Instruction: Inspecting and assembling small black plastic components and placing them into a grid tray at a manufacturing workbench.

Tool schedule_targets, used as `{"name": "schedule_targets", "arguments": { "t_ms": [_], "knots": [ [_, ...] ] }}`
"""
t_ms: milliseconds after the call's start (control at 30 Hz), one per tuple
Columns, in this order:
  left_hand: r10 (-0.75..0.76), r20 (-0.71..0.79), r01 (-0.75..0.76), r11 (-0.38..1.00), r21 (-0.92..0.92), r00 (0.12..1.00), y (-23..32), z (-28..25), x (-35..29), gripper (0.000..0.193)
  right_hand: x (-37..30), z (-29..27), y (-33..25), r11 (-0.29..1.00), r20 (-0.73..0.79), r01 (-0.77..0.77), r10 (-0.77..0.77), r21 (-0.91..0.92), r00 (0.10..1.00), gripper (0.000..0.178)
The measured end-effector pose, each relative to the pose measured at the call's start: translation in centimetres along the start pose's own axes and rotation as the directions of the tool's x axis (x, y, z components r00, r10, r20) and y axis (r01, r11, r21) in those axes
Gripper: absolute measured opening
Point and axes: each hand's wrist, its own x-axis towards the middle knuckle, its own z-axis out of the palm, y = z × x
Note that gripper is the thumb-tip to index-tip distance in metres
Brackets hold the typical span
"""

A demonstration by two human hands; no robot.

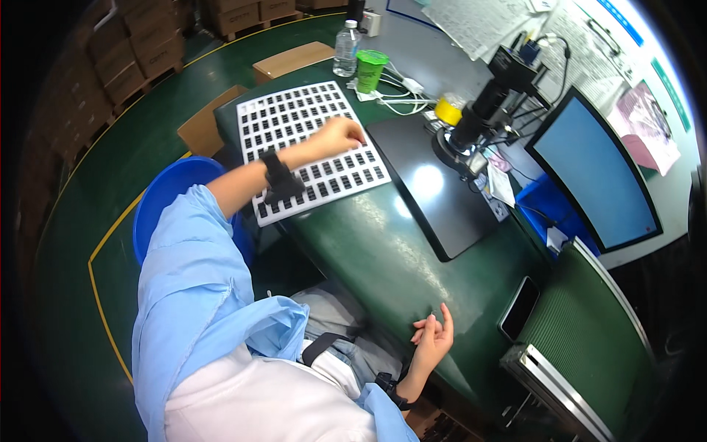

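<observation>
My left hand is over the right part of a white tray at the table's left end. Its fingers are curled together, and whatever they may pinch is hidden. Rows of small black parts fill the tray. Lower right, my right hand hovers by the table's near edge, palm up. The index finger points up while the thumb meets another fingertip around something tiny that I cannot make out. Between the hands and the monitor stands a microscope, lighting a bright spot on its dark flat base.
A water bottle, a green cup and white cables stand behind the tray. Farther right are a yellow roll, a monitor, a phone and a green conveyor belt. A blue bin sits on the floor, left.
</observation>
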Motion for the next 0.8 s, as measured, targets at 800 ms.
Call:
{"name": "schedule_targets", "arguments": {
  "t_ms": [800],
  "knots": [
    [-0.142, -0.400, 0.325, 0.838, 0.439, 0.906, -23.2, -16.9, -1.3, 0.010, 0.2, 1.8, 0.4, 0.978, -0.095, 0.076, -0.096, -0.194, 0.991, 0.030]
  ]
}}
